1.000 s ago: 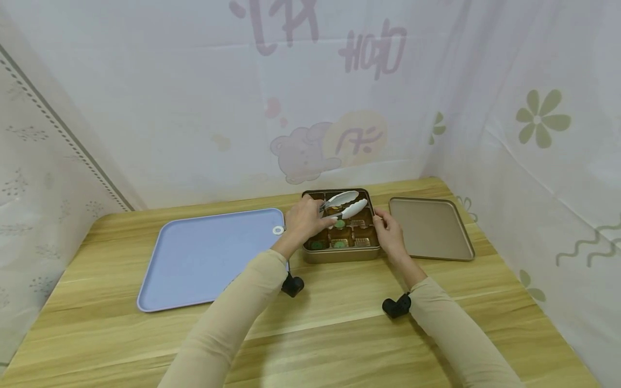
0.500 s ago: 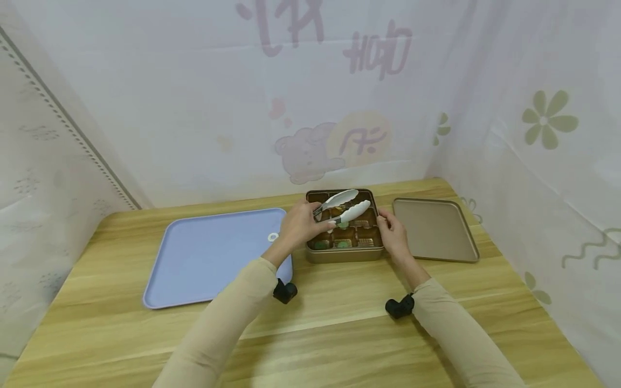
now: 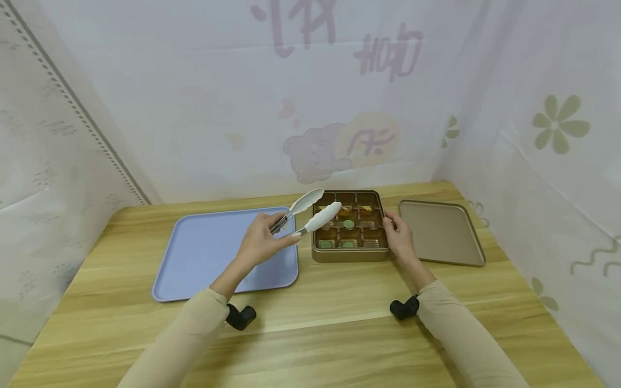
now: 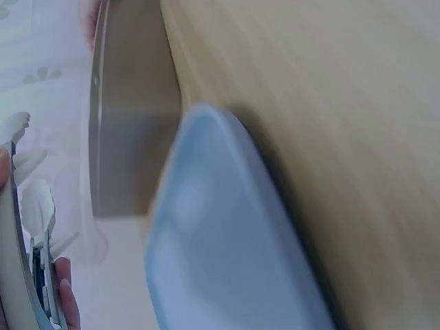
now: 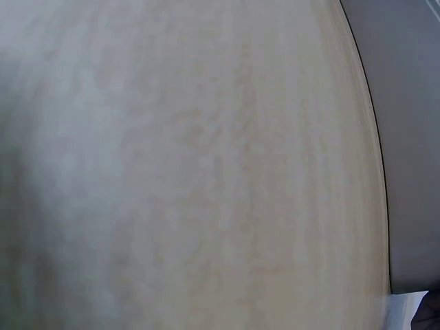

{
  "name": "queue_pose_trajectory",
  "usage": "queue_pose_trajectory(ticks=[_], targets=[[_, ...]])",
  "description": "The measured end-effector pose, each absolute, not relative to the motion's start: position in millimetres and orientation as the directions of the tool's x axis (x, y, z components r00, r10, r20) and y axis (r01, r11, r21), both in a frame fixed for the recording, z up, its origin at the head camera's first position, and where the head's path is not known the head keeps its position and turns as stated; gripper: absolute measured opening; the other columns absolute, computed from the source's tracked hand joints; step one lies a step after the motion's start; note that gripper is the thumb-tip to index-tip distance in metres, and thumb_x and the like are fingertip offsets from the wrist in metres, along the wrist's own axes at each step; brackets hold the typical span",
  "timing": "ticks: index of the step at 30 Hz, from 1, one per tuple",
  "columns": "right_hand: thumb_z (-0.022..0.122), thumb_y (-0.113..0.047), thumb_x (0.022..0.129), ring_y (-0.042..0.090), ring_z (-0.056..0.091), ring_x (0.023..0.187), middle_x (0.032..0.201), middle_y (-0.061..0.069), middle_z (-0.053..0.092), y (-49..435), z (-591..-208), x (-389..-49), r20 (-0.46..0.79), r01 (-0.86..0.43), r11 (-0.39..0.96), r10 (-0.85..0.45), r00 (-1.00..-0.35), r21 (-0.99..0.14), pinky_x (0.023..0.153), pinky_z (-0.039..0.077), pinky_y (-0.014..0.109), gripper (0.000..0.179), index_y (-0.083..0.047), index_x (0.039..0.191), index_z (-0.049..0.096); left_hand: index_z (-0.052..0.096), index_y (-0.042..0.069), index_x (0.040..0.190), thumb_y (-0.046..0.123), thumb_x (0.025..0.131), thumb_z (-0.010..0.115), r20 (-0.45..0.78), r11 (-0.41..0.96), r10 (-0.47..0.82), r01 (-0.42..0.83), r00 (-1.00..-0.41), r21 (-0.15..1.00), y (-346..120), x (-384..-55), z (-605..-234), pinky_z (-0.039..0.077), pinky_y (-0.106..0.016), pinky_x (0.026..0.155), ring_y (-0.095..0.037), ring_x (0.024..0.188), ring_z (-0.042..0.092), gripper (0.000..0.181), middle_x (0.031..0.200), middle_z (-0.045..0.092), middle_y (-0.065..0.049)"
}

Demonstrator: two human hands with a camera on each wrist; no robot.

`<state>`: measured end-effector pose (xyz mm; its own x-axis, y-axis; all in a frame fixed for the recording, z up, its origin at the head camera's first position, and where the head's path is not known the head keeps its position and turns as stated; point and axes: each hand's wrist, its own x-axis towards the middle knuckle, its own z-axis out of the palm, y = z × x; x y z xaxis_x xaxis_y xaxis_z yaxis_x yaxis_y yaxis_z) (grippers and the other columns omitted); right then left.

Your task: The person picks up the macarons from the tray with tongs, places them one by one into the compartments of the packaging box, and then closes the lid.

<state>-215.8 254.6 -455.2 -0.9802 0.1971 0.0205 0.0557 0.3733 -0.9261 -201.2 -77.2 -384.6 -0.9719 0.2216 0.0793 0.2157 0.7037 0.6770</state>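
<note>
Tongs with white scalloped tips (image 3: 324,216) are held in my left hand (image 3: 259,240), above the right part of the blue tray (image 3: 218,248). The tong arms are spread, with nothing visible between the tips. In the left wrist view, fingers (image 4: 67,292) lie along the metal arm of the tongs (image 4: 38,210). A bronze tin box (image 3: 349,255) with a brown divided insert stands right of the tray; green round pieces (image 3: 348,224) show in several compartments. My right hand (image 3: 400,237) grips the box's right side. The right wrist view shows the box wall (image 5: 412,137), not the hand.
A flat bronze lid (image 3: 441,231) lies on the wooden table (image 3: 320,323) just right of the box. A printed white curtain (image 3: 218,108) closes off the back and the sides.
My left hand has moved left and toward me with the tongs, from over the box to over the tray. The right hand stays at the box's side.
</note>
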Motion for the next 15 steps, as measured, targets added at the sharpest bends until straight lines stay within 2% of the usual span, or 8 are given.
queue_pose_trajectory(ticks=[8,13,15], targets=[[0.039,-0.024,0.102,0.029,0.045,0.114,0.134,0.019,0.048,257.0,-455.9,-216.2,0.026,0.054,0.384,0.2,-0.979,-0.922,0.095,0.037,0.042,0.043,-0.003,0.139,0.044,0.046,0.005,0.139,0.045,0.077,0.074,0.073,0.719,0.083,0.11,-0.994,0.687,-145.1,-182.3,-394.5,0.037,-0.036,0.072,-0.03,0.098,0.047,0.079,0.115,0.05,-0.019],[0.039,-0.023,0.102,0.027,0.047,0.108,0.13,0.02,0.05,255.9,-455.4,-215.7,0.045,0.034,0.392,0.19,-0.981,-0.919,0.09,0.039,0.038,0.042,-0.002,0.138,0.044,0.045,0.0,0.138,0.045,0.08,0.072,0.1,0.725,-0.008,0.063,-0.995,0.686,-192.4,-169.0,-402.5,0.034,-0.037,0.073,-0.03,0.1,0.044,0.077,0.116,0.051,-0.022],[0.039,-0.023,0.102,0.025,0.047,0.106,0.127,0.019,0.052,255.2,-455.8,-216.2,0.051,0.031,0.401,0.192,-0.98,-0.916,0.087,0.04,0.035,0.042,-0.002,0.138,0.045,0.048,-0.002,0.135,0.041,0.081,0.072,0.129,0.728,-0.038,0.061,-0.991,0.683,-209.9,-163.7,-404.6,0.033,-0.036,0.071,-0.029,0.096,0.044,0.073,0.113,0.053,-0.023]])
